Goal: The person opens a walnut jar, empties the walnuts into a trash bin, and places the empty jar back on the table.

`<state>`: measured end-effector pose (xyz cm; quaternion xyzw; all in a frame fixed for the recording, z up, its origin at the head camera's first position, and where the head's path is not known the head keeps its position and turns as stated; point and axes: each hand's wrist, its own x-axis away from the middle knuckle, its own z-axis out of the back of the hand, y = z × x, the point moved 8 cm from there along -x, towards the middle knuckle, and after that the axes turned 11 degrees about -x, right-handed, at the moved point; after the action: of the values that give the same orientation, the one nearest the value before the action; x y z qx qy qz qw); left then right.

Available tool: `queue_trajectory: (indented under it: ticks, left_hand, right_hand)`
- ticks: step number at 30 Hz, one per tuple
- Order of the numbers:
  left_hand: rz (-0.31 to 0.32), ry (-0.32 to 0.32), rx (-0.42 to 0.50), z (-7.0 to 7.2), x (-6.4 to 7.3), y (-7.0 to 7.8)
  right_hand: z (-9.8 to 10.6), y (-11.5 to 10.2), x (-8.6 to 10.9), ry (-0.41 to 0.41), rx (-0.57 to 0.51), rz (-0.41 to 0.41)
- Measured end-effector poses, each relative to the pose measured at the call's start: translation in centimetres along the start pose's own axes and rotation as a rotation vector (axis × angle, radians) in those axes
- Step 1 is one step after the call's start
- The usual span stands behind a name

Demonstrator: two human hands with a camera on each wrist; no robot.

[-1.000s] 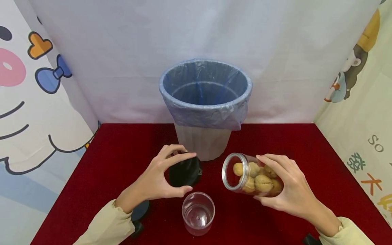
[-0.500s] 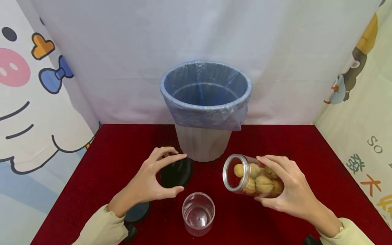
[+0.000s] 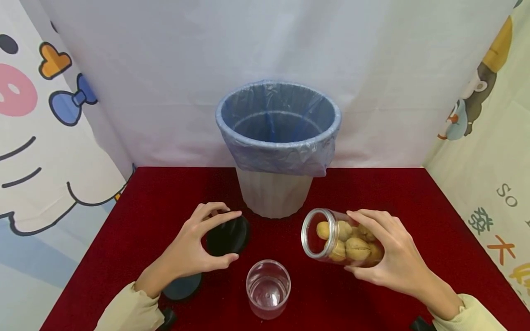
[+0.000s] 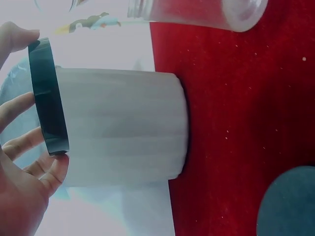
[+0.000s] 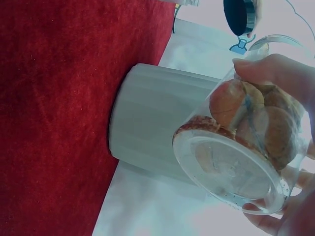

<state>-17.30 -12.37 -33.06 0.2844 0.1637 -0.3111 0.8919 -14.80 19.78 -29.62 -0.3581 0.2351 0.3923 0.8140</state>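
Observation:
My left hand (image 3: 186, 246) grips a round black lid (image 3: 229, 235) by its rim, thumb on one side and fingers on the other. The left wrist view shows this lid (image 4: 48, 98) edge-on. On the right, my right hand (image 3: 393, 257) holds a clear jar (image 3: 320, 232) tipped on its side above the cloth, its uncovered mouth facing left. Several walnuts (image 3: 357, 249) lie inside, also visible through the jar's wall in the right wrist view. Between the hands, a second clear jar (image 3: 268, 292) stands upright and uncovered on the cloth, with no walnuts in it.
Behind the hands stands a white bin (image 3: 273, 195) lined with a blue bag (image 3: 285, 158). A dark round disc (image 3: 182, 287) lies on the red cloth (image 3: 136, 239) under my left forearm. White curtains with cartoon prints surround the table.
My left hand has moved left and slightly toward me with the black lid, away from the bin. The right hand and its jar of walnuts have stayed almost still.

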Motion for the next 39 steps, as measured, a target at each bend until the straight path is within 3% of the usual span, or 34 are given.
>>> queue_trajectory:
  ticks: [39]
  left_hand:
    - [0.087, 0.000, -0.067, 0.0, 2.7, -4.4]
  right_hand:
    - [-0.4, 0.2, 0.3, -0.022, 0.016, -0.011]
